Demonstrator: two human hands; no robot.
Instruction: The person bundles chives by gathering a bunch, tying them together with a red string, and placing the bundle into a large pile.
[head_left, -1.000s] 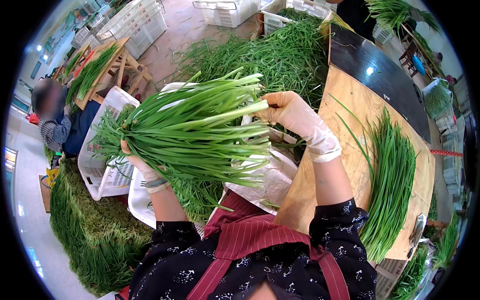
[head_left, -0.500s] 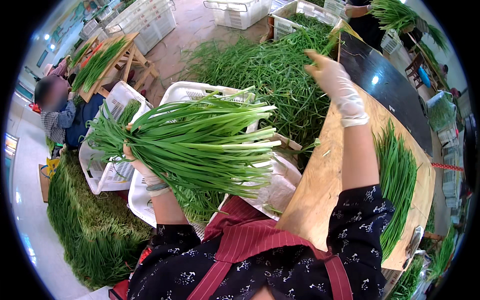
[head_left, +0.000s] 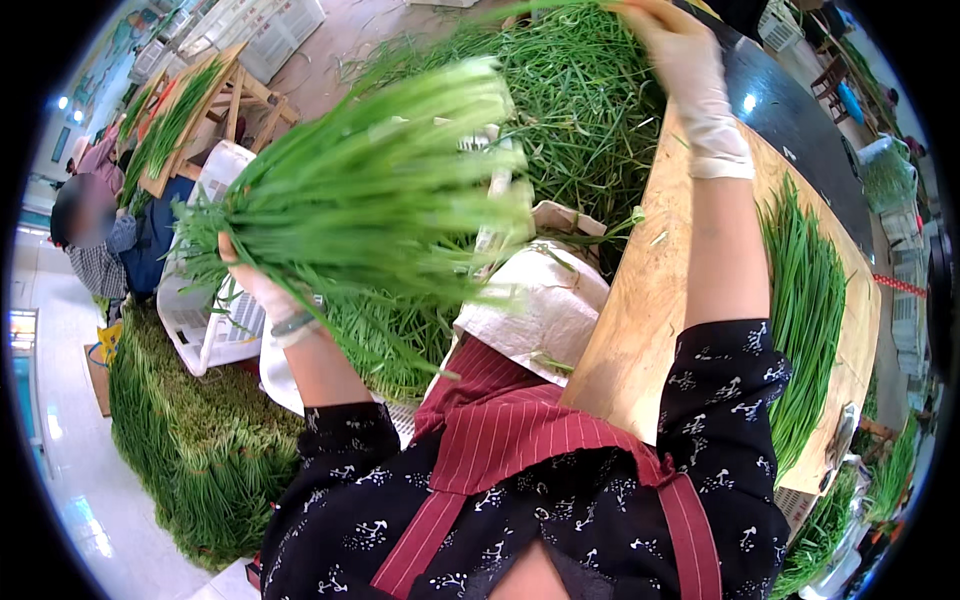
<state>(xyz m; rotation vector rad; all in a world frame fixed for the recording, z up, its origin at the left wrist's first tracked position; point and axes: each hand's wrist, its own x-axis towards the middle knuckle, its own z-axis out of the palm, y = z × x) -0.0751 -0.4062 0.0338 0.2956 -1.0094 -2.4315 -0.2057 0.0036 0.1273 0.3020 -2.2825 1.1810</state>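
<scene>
My left hand (head_left: 262, 285), in a pale glove with a bracelet at the wrist, is closed around the leafy end of a large bunch of garlic chives (head_left: 380, 190). The bunch fans out to the right, its pale stem ends blurred by motion. My right hand (head_left: 685, 75), also gloved, is raised at the upper edge over the far end of the wooden table. Thin green chive leaves (head_left: 545, 6) trail leftward from its fingertips, which are partly cut off by the picture's edge. A heap of loose chive leaves (head_left: 585, 110) lies left of that hand.
At my right, a wooden table (head_left: 630, 330) with a black panel (head_left: 790, 110) bears a row of chives (head_left: 805, 320). White crates (head_left: 215, 335) and a stacked chive pile (head_left: 200, 440) stand left. A white sack (head_left: 535, 305) lies before me. Another person (head_left: 95, 240) sits far left.
My right hand has moved up and away, and leaves now trail from its fingers. My left hand has shifted slightly left and up with the bunch, which is now blurred and tilted upward.
</scene>
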